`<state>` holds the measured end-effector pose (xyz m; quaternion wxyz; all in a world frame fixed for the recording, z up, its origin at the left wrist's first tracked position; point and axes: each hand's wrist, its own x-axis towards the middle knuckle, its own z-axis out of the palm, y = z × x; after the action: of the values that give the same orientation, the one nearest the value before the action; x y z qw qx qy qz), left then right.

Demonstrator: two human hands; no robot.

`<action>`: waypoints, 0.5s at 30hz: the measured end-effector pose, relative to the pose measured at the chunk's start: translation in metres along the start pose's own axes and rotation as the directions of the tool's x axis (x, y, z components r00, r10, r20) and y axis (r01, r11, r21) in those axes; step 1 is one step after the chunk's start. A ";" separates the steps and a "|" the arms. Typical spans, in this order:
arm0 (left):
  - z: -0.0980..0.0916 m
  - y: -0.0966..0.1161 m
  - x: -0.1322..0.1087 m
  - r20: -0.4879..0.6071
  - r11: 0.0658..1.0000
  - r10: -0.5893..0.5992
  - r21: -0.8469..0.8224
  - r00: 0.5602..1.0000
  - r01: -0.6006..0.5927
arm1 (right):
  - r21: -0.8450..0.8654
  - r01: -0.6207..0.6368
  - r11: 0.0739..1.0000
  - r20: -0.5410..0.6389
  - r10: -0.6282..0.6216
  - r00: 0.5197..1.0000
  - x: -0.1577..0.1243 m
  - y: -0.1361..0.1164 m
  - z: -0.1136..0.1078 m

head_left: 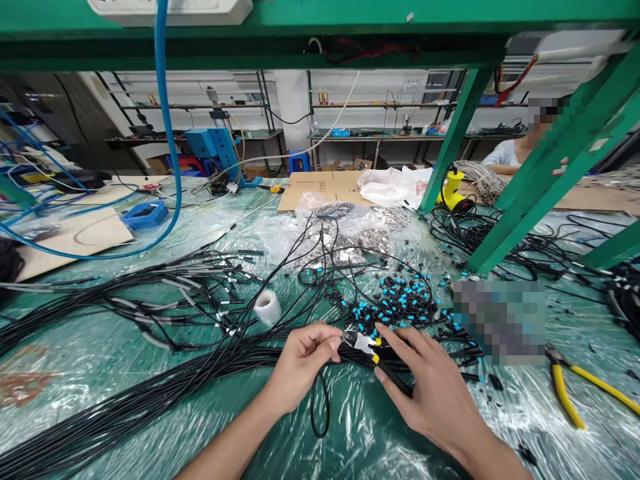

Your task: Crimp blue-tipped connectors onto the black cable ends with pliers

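My left hand (303, 363) is closed in a pinch on a thin black cable (320, 427), whose slack hangs in a loop below the fingers. The pinched end is mostly covered by the fingertips. My right hand (435, 383) holds a pair of pliers (363, 343) with black and yellow handles, thumb and fingers on either side of the grips. The jaws point left and meet my left fingertips; whether they touch the cable end cannot be made out. Beneath both hands runs a thick bundle of black cables (200, 383). A pile of small black-and-blue connectors (395, 300) lies just beyond.
A white roll (267, 308) stands behind the cable bundle. Yellow-handled pliers (565, 393) lie at right, near a blurred patch. Small metal parts (373, 243) sit on plastic farther back. Green posts (457, 140) rise at right, and a blue hose (167, 133) hangs at left. A person (515, 153) sits beyond.
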<state>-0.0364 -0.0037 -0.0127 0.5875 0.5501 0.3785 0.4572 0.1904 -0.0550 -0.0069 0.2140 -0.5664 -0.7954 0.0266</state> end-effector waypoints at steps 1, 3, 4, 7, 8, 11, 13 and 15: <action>0.000 0.000 0.000 0.000 1.000 -0.003 0.004 1.000 0.003 | 0.000 0.002 1.000 -0.003 -0.002 1.000 0.000 0.000 0.000; 0.000 0.000 0.000 -0.007 1.000 -0.015 0.000 1.000 0.015 | 0.000 0.009 1.000 -0.012 -0.009 1.000 0.000 0.000 0.000; 0.000 0.000 0.000 -0.012 1.000 -0.023 -0.006 1.000 0.023 | -0.001 0.014 1.000 -0.017 -0.014 1.000 -0.001 0.000 0.000; 0.001 -0.001 0.000 -0.018 0.998 -0.049 -0.028 0.999 0.048 | -0.027 0.014 1.000 -0.044 -0.016 0.999 -0.001 0.001 0.001; 0.002 -0.001 0.000 -0.019 0.998 -0.053 -0.033 0.998 0.052 | -0.039 0.011 0.999 -0.056 -0.013 0.998 -0.001 0.001 0.001; 0.002 0.000 0.000 -0.020 0.998 -0.054 -0.028 0.998 0.054 | -0.049 0.002 0.999 -0.064 -0.005 0.998 0.000 0.001 0.001; 0.001 0.001 0.001 -0.012 0.999 -0.047 -0.007 0.999 0.047 | -0.021 0.001 1.000 -0.043 -0.002 0.999 0.000 0.000 0.001; 0.001 0.002 0.001 0.004 0.999 -0.038 0.023 0.999 0.038 | 0.033 -0.014 0.999 -0.015 0.015 1.000 0.001 -0.002 -0.001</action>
<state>-0.0358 -0.0028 -0.0103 0.5903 0.5506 0.3929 0.4405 0.1889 -0.0553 -0.0050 0.2290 -0.5688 -0.7891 0.0370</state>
